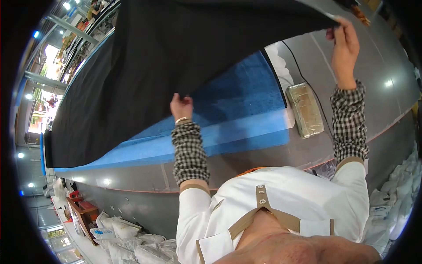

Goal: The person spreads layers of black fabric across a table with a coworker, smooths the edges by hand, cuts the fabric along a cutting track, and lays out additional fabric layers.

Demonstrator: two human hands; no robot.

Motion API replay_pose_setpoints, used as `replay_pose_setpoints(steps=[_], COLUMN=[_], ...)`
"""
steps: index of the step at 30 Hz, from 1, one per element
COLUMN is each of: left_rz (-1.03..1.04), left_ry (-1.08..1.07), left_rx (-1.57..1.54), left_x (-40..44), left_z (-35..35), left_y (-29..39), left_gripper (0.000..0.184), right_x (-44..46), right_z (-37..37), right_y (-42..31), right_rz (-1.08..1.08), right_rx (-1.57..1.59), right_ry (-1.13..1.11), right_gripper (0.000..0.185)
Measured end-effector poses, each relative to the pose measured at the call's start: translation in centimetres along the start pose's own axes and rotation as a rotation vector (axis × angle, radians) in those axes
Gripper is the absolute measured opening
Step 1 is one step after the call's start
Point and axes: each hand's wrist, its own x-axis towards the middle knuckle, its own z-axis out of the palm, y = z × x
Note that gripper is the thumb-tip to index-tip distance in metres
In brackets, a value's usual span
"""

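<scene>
A wide sheet of black fabric [145,57] is lifted over the table, its near edge raised in a slant. At the upper right my right hand [345,46] pinches a corner of it with the arm stretched out. My left hand [182,107] grips the near edge around the middle, fingers closed on the cloth. Beneath lies blue material [239,92], dark blue farther in, with a lighter blue strip [250,134] along the near side. The black fabric covers the far part of the blue material.
A block wrapped in brown tape [304,110] sits on the grey table [373,105], right of the blue material. A black cable [303,72] runs past it. White sacks [145,248] are piled below at left, more [395,193] at right. A wooden frame [81,220] stands lower left.
</scene>
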Motion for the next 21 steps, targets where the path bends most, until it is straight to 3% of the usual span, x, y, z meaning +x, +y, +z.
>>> replay_pose_setpoints(steps=[1, 2, 4, 5, 7, 9, 10, 13, 19, 21], left_rz=[0.194, 0.26, 0.531, 0.972, 1.283, 1.248, 1.025, 0.789, 0.641, 0.596], left_ry=[-0.178, -0.058, -0.047, 0.012, 0.013, -0.013, -0.041, 0.111, 0.221, 0.228], left_rx=[0.167, 0.148, 0.385, 0.97, 1.229, 1.126, 0.827, 0.717, 0.496, 0.476], left_x=[-1.4, -3.0, -4.7, -6.3, -8.3, -10.2, -12.1, -13.9, -11.0, -11.1], left_z=[0.6, 2.4, 1.2, 1.1, 0.0, -0.5, 0.6, -0.6, -7.7, -8.0], left_y=[1.9, 4.6, 9.6, 11.3, 15.0, 16.3, 15.6, 14.5, 14.3, 13.9], left_gripper=[0.021, 0.026, 0.031, 0.033, 0.031, 0.03, 0.032, 0.034, 0.023, 0.017], right_x=[-1.4, -2.8, -5.8, -6.8, -9.3, -11.6, -12.4, -14.7, -15.0, -15.2], right_z=[-0.9, -1.7, -2.8, -3.1, -3.7, -3.1, -2.9, -1.7, 0.2, 0.7], right_y=[0.2, 0.0, 0.1, 0.4, 2.7, 2.9, 3.1, 4.8, 5.4, 6.2], right_rz=[-0.011, -0.002, 0.002, -0.008, -0.203, -0.167, -0.148, -0.082, -0.049, -0.025], right_rx=[-0.077, -0.212, -0.416, -0.486, -0.518, -0.555, -0.574, -0.563, -0.691, -0.601], right_ry=[-0.054, -0.127, -0.269, -0.337, -0.444, -0.545, -0.597, -0.677, -0.797, -0.809], right_gripper=[0.018, 0.016, 0.016, 0.018, 0.029, 0.033, 0.035, 0.033, 0.025, 0.021])
